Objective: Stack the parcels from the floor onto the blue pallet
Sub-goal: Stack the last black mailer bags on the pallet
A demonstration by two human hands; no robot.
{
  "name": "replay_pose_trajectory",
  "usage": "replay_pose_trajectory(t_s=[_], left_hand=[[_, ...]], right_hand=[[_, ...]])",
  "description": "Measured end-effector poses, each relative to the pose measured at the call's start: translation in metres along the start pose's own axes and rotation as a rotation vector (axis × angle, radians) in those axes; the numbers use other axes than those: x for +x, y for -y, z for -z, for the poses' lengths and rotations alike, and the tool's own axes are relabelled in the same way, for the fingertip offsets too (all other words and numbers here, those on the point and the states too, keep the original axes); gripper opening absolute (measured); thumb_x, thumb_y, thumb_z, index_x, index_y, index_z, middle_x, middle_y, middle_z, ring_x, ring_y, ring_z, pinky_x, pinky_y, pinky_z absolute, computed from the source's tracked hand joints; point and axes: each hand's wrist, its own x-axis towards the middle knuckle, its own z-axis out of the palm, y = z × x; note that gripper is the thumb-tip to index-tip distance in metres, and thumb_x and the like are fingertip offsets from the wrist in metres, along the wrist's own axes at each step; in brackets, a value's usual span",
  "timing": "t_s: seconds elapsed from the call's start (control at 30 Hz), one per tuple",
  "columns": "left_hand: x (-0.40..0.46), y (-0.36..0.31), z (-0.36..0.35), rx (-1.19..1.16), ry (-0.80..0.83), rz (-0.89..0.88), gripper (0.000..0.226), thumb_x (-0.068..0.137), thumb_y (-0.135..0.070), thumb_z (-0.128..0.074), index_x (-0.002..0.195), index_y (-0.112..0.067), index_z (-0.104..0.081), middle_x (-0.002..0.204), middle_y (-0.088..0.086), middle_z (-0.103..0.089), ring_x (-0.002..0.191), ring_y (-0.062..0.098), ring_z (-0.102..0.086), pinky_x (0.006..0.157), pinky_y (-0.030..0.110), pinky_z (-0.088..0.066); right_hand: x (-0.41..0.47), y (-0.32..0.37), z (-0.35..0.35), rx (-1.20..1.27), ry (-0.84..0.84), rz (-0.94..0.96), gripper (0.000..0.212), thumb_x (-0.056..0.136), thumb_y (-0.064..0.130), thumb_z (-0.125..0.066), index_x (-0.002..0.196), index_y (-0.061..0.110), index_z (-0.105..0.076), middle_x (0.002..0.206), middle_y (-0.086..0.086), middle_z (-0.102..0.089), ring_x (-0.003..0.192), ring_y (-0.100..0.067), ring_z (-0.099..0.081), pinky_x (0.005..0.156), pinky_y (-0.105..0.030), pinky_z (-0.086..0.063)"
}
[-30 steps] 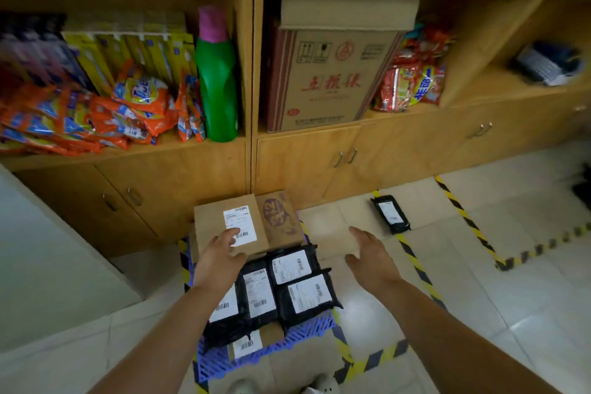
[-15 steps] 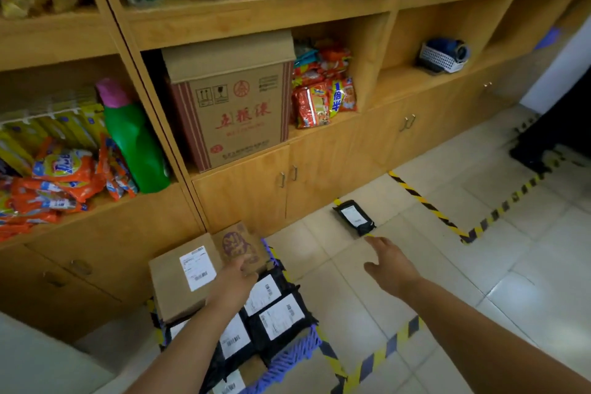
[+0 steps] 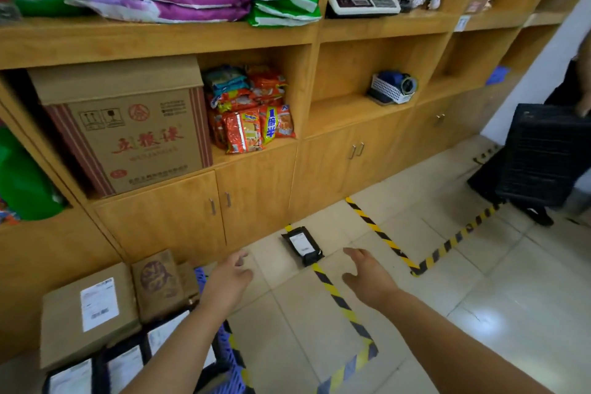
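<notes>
Even, fairly bright indoor light fills the scene. Right of the yellow-black floor tape (image 3: 335, 294), the pale tiles (image 3: 499, 313) carry a soft white glare patch. Shadows stay faint. Above the tape, the shelving (image 3: 319, 32) bows with wide-angle distortion. Everything looks slightly soft, smearing most toward the frame's left and right edges.
</notes>
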Motion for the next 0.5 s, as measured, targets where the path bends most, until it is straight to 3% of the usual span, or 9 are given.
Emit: replay_pose_trajectory(t_s=[0.27, 0.5], left_hand=[[0.051, -0.043, -0.044, -0.013, -0.018, 0.018, 0.045, 0.093, -0.020, -0.050, 0.137, -0.024, -0.043, 0.135, 0.001, -0.048, 0.100, 0.009, -0.046, 0.078, 0.028, -0.038], [0.150, -0.090, -0.072, -0.078, -0.032, 0.042, 0.044, 0.091, -0.019, -0.055, 0.134, -0.021, -0.048, 0.133, 0.004, -0.052, 0.098, 0.012, -0.049, 0.084, 0.029, -0.040]], right_hand=[[0.055, -0.056, 0.031, 0.011, 0.028, 0.006, 0.055, 0.097, 0.024, -0.047, 0.148, 0.020, -0.026, 0.152, -0.001, -0.027, 0.132, -0.020, -0.039, 0.099, -0.027, -0.038], [0.143, -0.084, 0.068, 0.045, 0.020, -0.020, 0.057, 0.096, 0.024, -0.049, 0.148, 0.020, -0.026, 0.152, 0.000, -0.028, 0.136, -0.017, -0.035, 0.104, -0.026, -0.035]])
